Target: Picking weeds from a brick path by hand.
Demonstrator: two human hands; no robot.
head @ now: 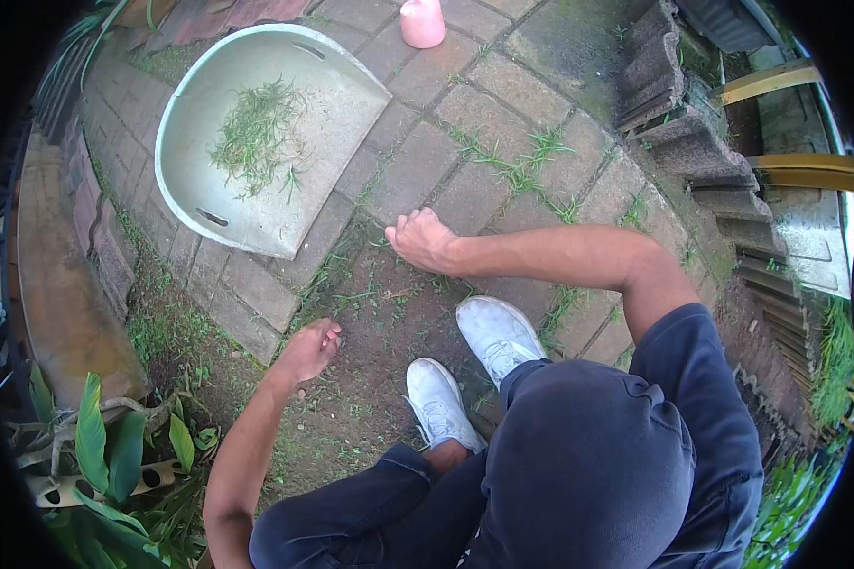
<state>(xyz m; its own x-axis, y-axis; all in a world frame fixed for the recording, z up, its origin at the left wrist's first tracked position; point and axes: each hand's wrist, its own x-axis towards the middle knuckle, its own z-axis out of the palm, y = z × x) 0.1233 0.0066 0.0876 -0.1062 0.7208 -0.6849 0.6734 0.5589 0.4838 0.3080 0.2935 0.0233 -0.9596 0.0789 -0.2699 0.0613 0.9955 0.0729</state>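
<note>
My right hand (425, 243) is curled low over the edge between the brick pavers (413, 167) and a patch of bare soil (381, 313). Small weeds grow by its fingertips; whether the fingers pinch any is hidden. Over the soil to the left, my left hand (309, 352) has its fingers bent inward, and I make out nothing in it. Ahead and to the left lies a pale green plastic scoop-shaped dustpan (341, 131) with two slotted handholds. A loose heap of pulled grass (260, 135) rests inside it.
Grass tufts (516, 167) sprout from the paver joints. A pink container (423, 25) stands at the far edge. Corrugated roof tiles (694, 153) line the right side. Leafy plants (92, 434) and a mossy slab (67, 270) border the left. My white shoes (498, 338) are close to my hands.
</note>
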